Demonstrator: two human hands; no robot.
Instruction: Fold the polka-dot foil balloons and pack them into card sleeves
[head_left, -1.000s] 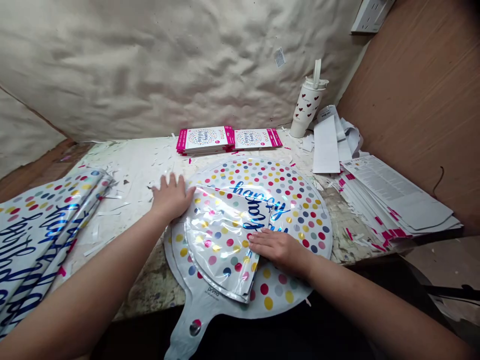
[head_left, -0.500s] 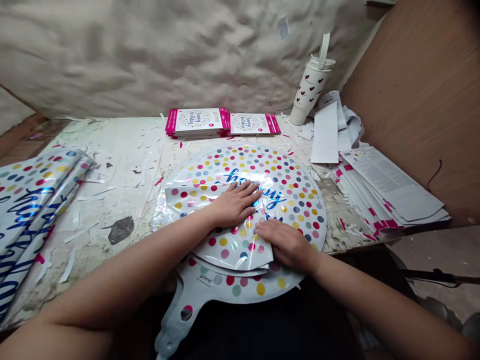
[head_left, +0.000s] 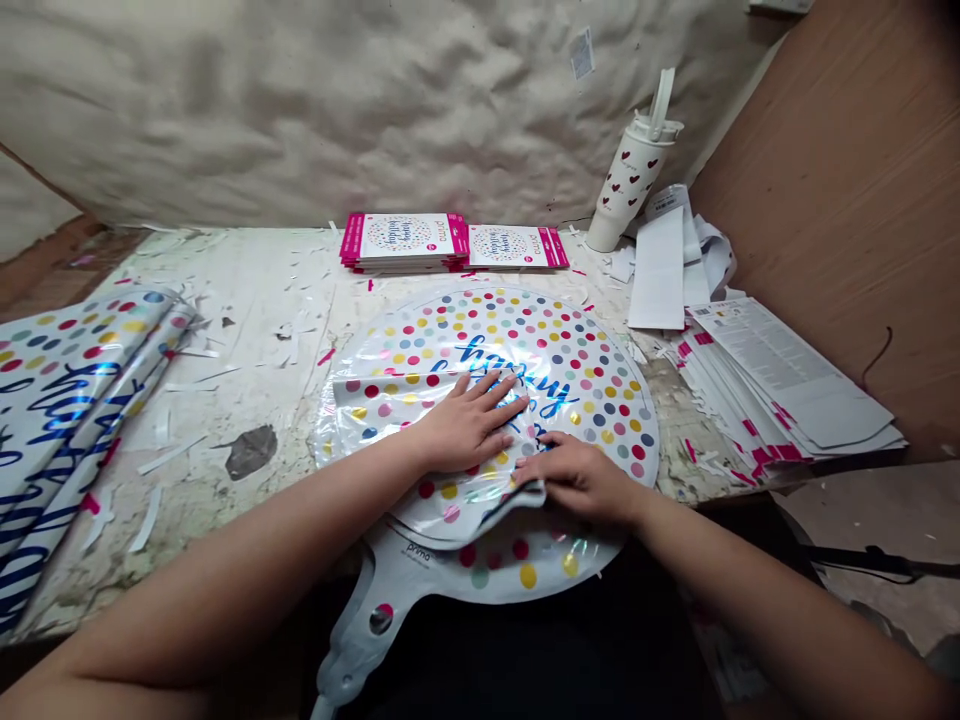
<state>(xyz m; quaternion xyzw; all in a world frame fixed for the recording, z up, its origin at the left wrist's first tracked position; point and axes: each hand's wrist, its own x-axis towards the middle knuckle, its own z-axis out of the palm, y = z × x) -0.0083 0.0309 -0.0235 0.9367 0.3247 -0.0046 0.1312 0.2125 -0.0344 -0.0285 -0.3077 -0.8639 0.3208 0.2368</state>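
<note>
A round foil balloon (head_left: pixel 600 390), white with coloured dots and blue lettering, lies flat in front of me. Part of a dotted foil sheet is folded over on top of it, its lower right edge lifted and curled. My left hand (head_left: pixel 474 420) presses on the folded layer with its fingers spread. At the lifted edge, my right hand (head_left: pixel 585 480) pinches the foil between thumb and fingers. The balloon's grey tail (head_left: pixel 360 620) hangs over the table's front edge at lower left.
More folded dotted foil balloons (head_left: pixel 82 400) lie at the left. Pink-edged packets (head_left: pixel 409 240) are stacked at the back. A white tumbler with hearts (head_left: pixel 634 180), paper strips (head_left: pixel 660 270) and a pile of printed cards (head_left: pixel 787 380) stand or lie to the right. Scraps litter the table (head_left: pixel 255 300).
My right hand has gone from lying on the folded foil to pinching its edge, which now curls upward. My left hand stays pressed on the foil. The view has shifted slightly.
</note>
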